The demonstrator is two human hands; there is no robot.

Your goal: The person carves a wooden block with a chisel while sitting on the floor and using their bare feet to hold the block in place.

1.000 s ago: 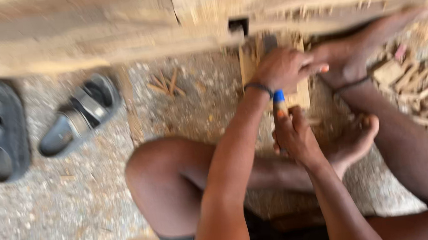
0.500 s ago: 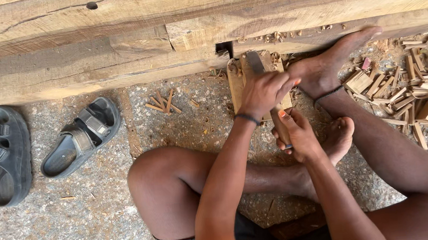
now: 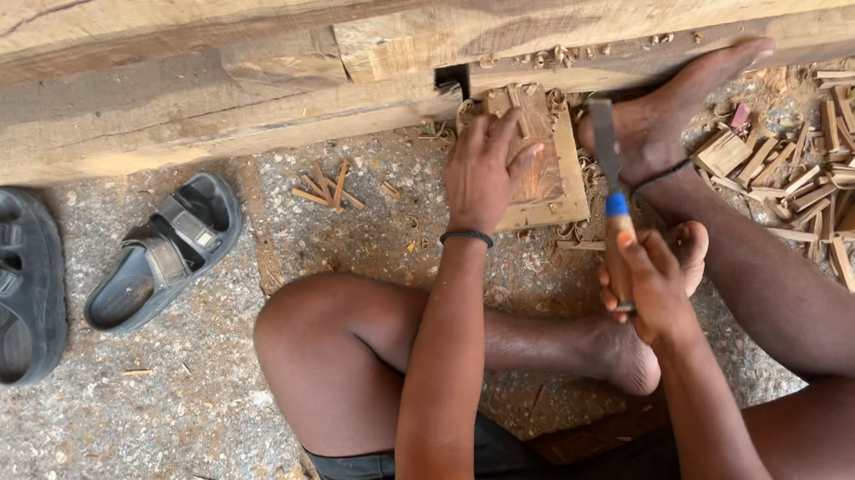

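Observation:
I sit on the ground with a flat wooden carving block [image 3: 567, 196] lying in front of me against a big timber beam. My left hand [image 3: 484, 171] presses down on the block, fingers spread over its carved top. My right hand [image 3: 649, 277] grips the wooden handle of a chisel [image 3: 610, 185] with a blue band; its metal blade points up and away, lifted clear to the right of the block. My right foot [image 3: 674, 112] rests beside the block, and my left foot [image 3: 645, 340] is tucked under my right hand.
Heavy timber beams [image 3: 235, 73] run across the top. Two dark sandals [image 3: 162, 250] [image 3: 4, 280] lie at the left on the rough stone floor. A pile of wood offcuts [image 3: 824, 172] sits at the right, and several small chips [image 3: 328, 185] lie near the block.
The chisel has come off the block and now points upward at its right. My left hand has moved onto the block's top.

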